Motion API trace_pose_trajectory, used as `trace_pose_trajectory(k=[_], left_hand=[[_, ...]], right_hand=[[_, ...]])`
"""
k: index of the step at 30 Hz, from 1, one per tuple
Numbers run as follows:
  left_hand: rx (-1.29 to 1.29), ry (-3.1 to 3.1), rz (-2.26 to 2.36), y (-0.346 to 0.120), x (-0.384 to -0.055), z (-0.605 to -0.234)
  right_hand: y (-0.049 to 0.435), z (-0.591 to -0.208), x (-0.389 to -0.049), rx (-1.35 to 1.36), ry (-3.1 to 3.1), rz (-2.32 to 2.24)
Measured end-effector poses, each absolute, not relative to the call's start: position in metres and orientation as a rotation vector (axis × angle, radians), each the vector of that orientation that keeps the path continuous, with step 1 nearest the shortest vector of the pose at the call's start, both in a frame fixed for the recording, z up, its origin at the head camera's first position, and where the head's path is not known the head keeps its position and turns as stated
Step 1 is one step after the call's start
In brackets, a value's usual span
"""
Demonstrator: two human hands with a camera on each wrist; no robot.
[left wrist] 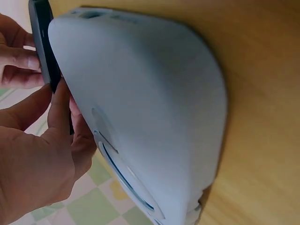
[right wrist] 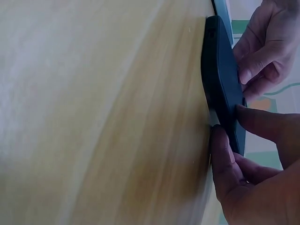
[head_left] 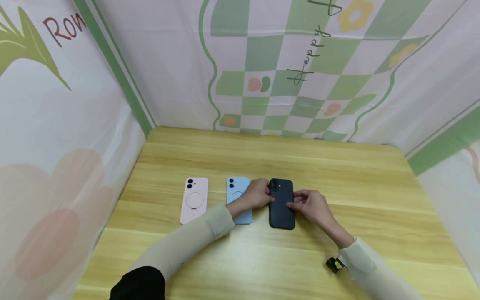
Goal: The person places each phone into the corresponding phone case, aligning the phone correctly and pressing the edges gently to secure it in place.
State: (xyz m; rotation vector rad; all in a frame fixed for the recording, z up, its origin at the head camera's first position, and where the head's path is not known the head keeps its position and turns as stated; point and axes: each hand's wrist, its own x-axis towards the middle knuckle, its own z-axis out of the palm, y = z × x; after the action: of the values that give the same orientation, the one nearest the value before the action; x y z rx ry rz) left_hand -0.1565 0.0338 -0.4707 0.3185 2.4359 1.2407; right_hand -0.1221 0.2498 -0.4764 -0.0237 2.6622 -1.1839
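Note:
A black phone case (head_left: 282, 210) with a camera opening at its top left lies on the wooden table, back side up. My left hand (head_left: 257, 193) pinches its left edge near the top, thumb over the back. From the other side my right hand (head_left: 313, 205) pinches the right edge, its thumb on the back and fingers along the side, as the right wrist view also shows. Under my left wrist lies a light blue phone case (head_left: 243, 217) with a ring on its back, partly covered; it fills much of the left wrist view. Further left is a pink phone case (head_left: 194, 201) with a similar ring.
The wooden table (head_left: 240, 266) ends at a printed cloth wall (head_left: 180, 83) behind, with more cloth at both sides. A small black object (head_left: 333, 264) sits by my right sleeve cuff.

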Motion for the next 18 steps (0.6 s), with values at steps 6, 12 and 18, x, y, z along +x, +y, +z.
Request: trace_pose_trajectory(k=[6,12,18], left_hand=[[0.355,2.481,1.169,0.0318,-0.1540,-0.4707],[0.378,2.498,1.144,0.0324,-0.1525,-0.4712],[0.413,2.534,1.123,0.0324,-0.1500,-0.4735]], right_hand=[[0.2482,-0.4770,-0.1216,-0.032,2.700,-1.146],[0.2467,-0.4753,-0.1203,-0.049,2.741,-1.082],[0.2449,-0.4745,-0.1177,-0.052,2.741,-1.048]])
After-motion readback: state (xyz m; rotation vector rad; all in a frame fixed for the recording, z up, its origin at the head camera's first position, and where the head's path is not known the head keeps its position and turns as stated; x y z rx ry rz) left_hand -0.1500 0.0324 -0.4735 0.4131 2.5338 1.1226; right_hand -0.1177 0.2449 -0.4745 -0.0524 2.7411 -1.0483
